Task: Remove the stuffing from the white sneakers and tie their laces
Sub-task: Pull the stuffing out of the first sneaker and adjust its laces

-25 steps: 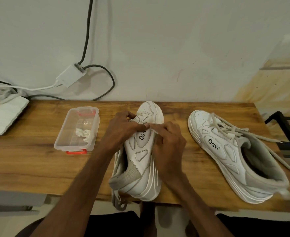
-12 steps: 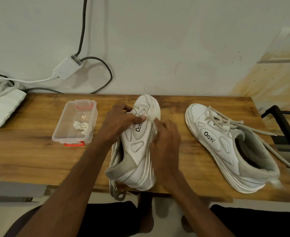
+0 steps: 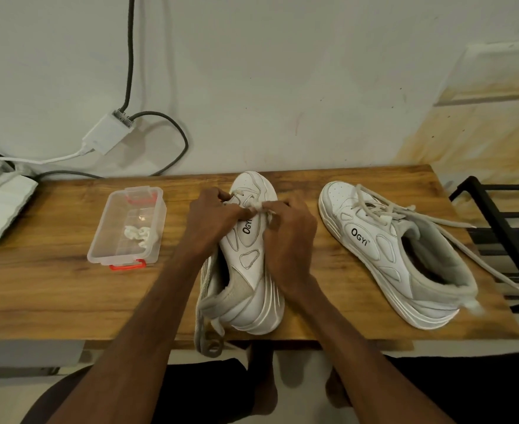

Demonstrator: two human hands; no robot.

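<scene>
Both hands pinched on lace (image 3: 256, 209) over forefoot of middle sneaker (image 3: 252, 255): left hand (image 3: 212, 221) and right hand (image 3: 289, 234) meeting fingertip to fingertip. Sneaker tipped on side, heel toward table (image 3: 53, 286) front edge below grip, loose lace end hanging off edge. Second sneaker (image 3: 390, 249) well right of grip, laces slack, untied. Clear box (image 3: 128, 228) left of grip, white wad inside. Judgement: lace soft, floppy, likely slips; pinch close to eyelets, keep tension. Shoe light, stiff-soled.

Left hand (image 3: 214, 217), right hand (image 3: 289, 232) pinched together.
</scene>
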